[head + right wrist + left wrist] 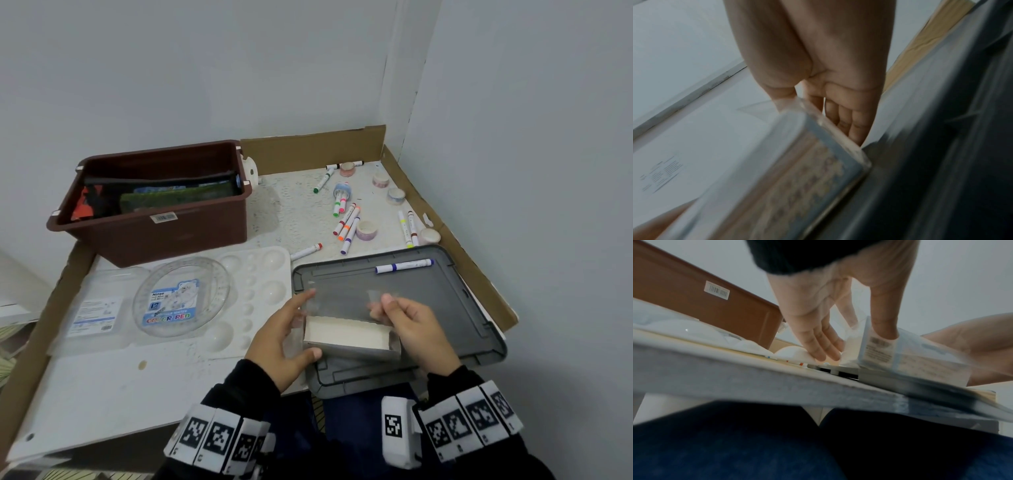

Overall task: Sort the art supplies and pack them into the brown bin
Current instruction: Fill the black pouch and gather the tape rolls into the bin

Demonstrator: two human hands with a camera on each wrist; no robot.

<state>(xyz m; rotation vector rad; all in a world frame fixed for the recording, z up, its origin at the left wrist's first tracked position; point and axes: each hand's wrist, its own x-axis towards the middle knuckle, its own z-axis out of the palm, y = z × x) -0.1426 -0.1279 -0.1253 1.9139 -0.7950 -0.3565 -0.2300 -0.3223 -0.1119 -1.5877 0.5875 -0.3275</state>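
The clear plastic box [346, 329] with a white card liner sits between both hands over the near edge of the grey lid [445, 308], close to the person's body; whether it rests on the lid or is held just above it cannot be told. The left hand [284, 339] grips its left end, thumb along the near side and fingers [824, 344] lying fairly straight against the far side, while the right hand [414, 329] pinches the box's right end, thumb on top and fingers [849, 120] behind it. The box looks empty, so filling it appears to be the step in hand. The brown bin [154, 212] stands at the far left of the worktop [102, 387] and already holds some flat packs and dark items, so packing is judged partly done. Much is left: roughly 12 markers [346, 226] lie scattered at the far right, 1 purple marker [404, 266] lies on the grey lid, about 6 tape rolls [365, 229] sit among the markers, and a round clear pen case [181, 298] lies on a white paint palette [260, 274] just in front of the bin. The worktop is a white board, speckled and stained, with a cardboard sheet [308, 147] forming a low wall along its back and right edges. It is set into a corner of plain pale grey walls [513, 137].
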